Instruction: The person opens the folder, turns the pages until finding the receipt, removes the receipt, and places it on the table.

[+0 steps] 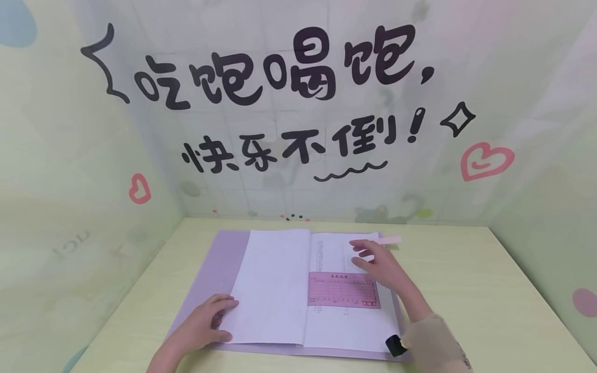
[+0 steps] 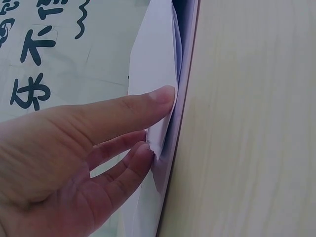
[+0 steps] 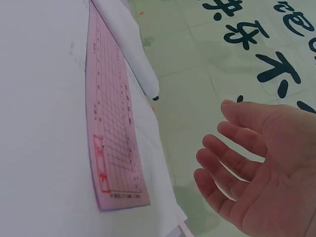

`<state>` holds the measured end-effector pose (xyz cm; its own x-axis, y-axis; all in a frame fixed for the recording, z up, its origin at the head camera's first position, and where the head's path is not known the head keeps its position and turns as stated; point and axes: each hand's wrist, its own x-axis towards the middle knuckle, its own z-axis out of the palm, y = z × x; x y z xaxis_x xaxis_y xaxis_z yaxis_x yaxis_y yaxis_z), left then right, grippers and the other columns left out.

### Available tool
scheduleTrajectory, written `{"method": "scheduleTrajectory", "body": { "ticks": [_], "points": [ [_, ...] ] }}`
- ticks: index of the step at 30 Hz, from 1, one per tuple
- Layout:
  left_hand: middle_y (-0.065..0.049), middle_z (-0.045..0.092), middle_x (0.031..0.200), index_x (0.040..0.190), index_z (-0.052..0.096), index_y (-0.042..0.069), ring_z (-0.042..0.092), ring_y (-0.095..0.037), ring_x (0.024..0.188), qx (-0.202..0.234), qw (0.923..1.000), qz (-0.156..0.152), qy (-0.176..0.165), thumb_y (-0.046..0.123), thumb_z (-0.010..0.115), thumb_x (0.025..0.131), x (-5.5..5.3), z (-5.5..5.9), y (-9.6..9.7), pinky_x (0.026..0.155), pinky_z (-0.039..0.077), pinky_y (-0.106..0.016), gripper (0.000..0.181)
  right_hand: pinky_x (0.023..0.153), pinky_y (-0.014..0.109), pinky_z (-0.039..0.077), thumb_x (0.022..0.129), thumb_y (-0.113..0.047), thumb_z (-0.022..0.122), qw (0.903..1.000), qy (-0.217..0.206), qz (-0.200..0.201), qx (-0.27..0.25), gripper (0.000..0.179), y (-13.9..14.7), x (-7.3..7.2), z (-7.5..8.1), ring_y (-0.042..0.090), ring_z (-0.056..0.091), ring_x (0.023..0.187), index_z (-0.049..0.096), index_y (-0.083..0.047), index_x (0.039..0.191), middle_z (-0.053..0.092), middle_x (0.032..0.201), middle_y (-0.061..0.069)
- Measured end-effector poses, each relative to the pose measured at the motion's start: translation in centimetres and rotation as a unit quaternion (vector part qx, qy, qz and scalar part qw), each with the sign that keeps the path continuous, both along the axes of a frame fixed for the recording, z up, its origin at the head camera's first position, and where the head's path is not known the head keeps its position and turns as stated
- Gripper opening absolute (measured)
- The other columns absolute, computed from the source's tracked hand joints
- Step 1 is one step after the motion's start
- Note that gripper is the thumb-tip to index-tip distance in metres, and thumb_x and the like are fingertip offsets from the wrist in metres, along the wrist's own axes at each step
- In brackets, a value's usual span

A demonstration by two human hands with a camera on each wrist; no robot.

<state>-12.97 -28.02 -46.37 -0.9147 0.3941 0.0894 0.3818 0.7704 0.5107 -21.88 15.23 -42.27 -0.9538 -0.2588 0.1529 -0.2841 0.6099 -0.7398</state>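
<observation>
An open booklet with a purple cover (image 1: 233, 246) lies on the table, its white left page (image 1: 270, 290) blank and its right page (image 1: 354, 329) bearing columns of small print. Across the middle of the right page lies a pink printed form slip (image 1: 342, 290), its inner end at the fold. My left hand (image 1: 205, 321) rests at the left page's outer edge; in the left wrist view its thumb touches the paper and its fingers lie along the edge. Over the upper right page, my right hand (image 1: 380, 264) hovers with loosely bent fingers, holding nothing.
A pale pink strip (image 1: 389, 240) sticks out past the booklet's top right edge. A small black object (image 1: 396, 345) sits at the lower right corner, beside the right sleeve (image 1: 436, 342). The light wood table (image 1: 475, 290) meets printed curtain walls (image 1: 280, 202) behind and at both sides.
</observation>
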Motion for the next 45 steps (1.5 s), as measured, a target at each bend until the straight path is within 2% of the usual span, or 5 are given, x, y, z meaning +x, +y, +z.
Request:
{"method": "scheduleTrajectory", "body": {
  "ticks": [9, 15, 27, 36, 45],
  "points": [
    [-0.012, 0.059, 0.131, 0.128, 0.063, 0.006, 0.057, -0.011, 0.101, -0.001, 1.0, 0.002, 0.005, 0.028, 0.087, 0.068, 0.0, 0.0, 0.0, 0.089, 0.053, -0.026, 0.068, 0.092, 0.046, 0.056, 0.093, -0.015, 0.066, 0.9986, -0.039, -0.035, -0.005, 0.046, 2.8, 1.6, -1.6, 0.031, 0.062, 0.111, 0.055, -0.004, 0.136, 0.064, 0.125, 0.018],
    [-0.014, 0.058, 0.132, 0.128, 0.062, 0.004, 0.054, -0.007, 0.098, 0.009, 0.9999, -0.001, -0.005, 0.027, 0.086, 0.069, 0.0, 0.1, 0.1, 0.084, 0.053, -0.022, 0.068, 0.084, 0.035, 0.054, 0.087, -0.009, 0.071, 0.9974, -0.06, -0.041, 0.004, 0.048, 3.4, 2.7, -2.0, 0.025, 0.06, 0.102, 0.057, -0.001, 0.132, 0.065, 0.114, 0.015],
    [-0.014, 0.058, 0.132, 0.128, 0.062, 0.004, 0.055, -0.008, 0.098, 0.007, 1.0, 0.002, -0.007, 0.026, 0.086, 0.069, -0.1, 0.1, 0.2, 0.085, 0.053, -0.023, 0.068, 0.078, 0.027, 0.046, 0.073, -0.009, 0.083, 0.9943, -0.099, -0.029, 0.026, 0.061, 4.0, 2.9, -3.6, 0.019, 0.051, 0.092, 0.059, 0.002, 0.129, 0.059, 0.103, 0.01],
    [-0.013, 0.059, 0.13, 0.127, 0.063, 0.004, 0.054, -0.007, 0.096, 0.009, 1.0, 0.002, -0.002, 0.028, 0.087, 0.067, -0.1, -0.1, 0.2, 0.083, 0.052, -0.023, 0.068, 0.075, 0.02, 0.042, 0.071, -0.008, 0.085, 0.9954, -0.09, -0.017, 0.027, 0.061, 4.3, 3.0, -4.3, 0.019, 0.046, 0.091, 0.062, 0.002, 0.127, 0.055, 0.099, 0.009],
    [-0.017, 0.058, 0.128, 0.126, 0.063, 0.001, 0.052, -0.005, 0.093, 0.024, 0.9997, -0.004, 0.003, 0.024, 0.087, 0.067, -0.3, -0.5, 0.0, 0.079, 0.05, -0.02, 0.068, 0.076, 0.021, 0.045, 0.07, -0.007, 0.086, 0.9957, -0.068, -0.04, 0.048, 0.054, 3.9, 3.2, -4.6, 0.017, 0.049, 0.092, 0.067, -0.003, 0.12, 0.057, 0.102, 0.008]
  ]
}}
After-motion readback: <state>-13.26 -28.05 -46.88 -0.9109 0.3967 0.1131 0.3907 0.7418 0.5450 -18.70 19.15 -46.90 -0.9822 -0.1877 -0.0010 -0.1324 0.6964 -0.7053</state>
